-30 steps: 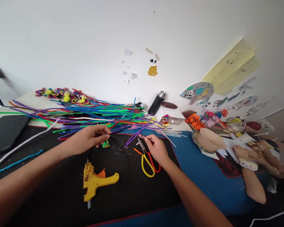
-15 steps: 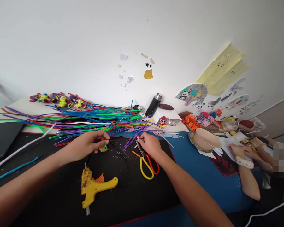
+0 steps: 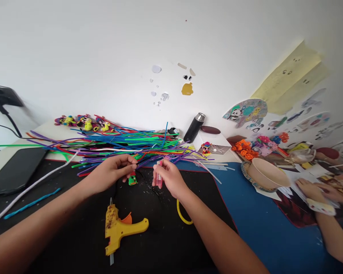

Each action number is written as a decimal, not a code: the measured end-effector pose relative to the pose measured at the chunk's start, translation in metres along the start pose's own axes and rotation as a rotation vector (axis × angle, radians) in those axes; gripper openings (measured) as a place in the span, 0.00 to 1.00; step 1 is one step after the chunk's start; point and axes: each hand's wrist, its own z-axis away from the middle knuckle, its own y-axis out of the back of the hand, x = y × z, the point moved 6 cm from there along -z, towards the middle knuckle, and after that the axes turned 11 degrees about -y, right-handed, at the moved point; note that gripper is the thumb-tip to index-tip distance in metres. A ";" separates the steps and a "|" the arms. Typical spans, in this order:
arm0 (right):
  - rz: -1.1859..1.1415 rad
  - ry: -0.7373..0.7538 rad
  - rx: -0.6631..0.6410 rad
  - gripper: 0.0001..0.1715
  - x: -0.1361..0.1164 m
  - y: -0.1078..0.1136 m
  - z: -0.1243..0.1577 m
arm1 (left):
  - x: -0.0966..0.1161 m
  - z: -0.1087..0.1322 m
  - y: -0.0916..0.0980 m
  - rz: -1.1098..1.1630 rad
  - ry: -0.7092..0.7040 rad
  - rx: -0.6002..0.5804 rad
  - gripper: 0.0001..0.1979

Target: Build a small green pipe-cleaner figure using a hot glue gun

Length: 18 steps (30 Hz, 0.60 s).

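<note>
My right hand (image 3: 168, 175) is closed around a pink see-through lighter (image 3: 159, 178) with a metal top, held upright above the black mat. My left hand (image 3: 121, 167) pinches thumb and forefinger together at a thin black stem, which the fingers now mostly hide. Just under the left fingertips is a small green and red figure (image 3: 132, 179). Scissors with a yellow handle (image 3: 183, 215) lie partly covered by my right hand and forearm. Nearer to me, a yellow glue gun (image 3: 121, 230) rests on its side.
Many coloured pipe cleaners (image 3: 122, 142) are heaped along the back. A tilted black thermos (image 3: 194, 127) and a small figure (image 3: 206, 149) are behind. A phone (image 3: 17, 167) and white cable (image 3: 45, 182) are left. A bowl (image 3: 268, 173) and another person's hands (image 3: 311, 190) are right.
My right hand has left the scissors and now holds the pink lighter, closer to my left hand. The black stem's end, visible before, is no longer clear. The view has shifted left.
</note>
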 end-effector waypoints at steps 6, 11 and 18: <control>-0.205 -0.049 -0.058 0.24 -0.001 -0.025 -0.010 | 0.000 0.000 0.008 -0.075 0.005 0.029 0.27; -0.260 -0.070 -0.095 0.25 0.010 -0.018 -0.004 | 0.000 0.003 0.011 -0.140 0.026 0.067 0.23; -0.299 -0.041 -0.211 0.32 0.009 -0.004 -0.004 | 0.008 0.007 0.010 -0.268 0.003 0.096 0.24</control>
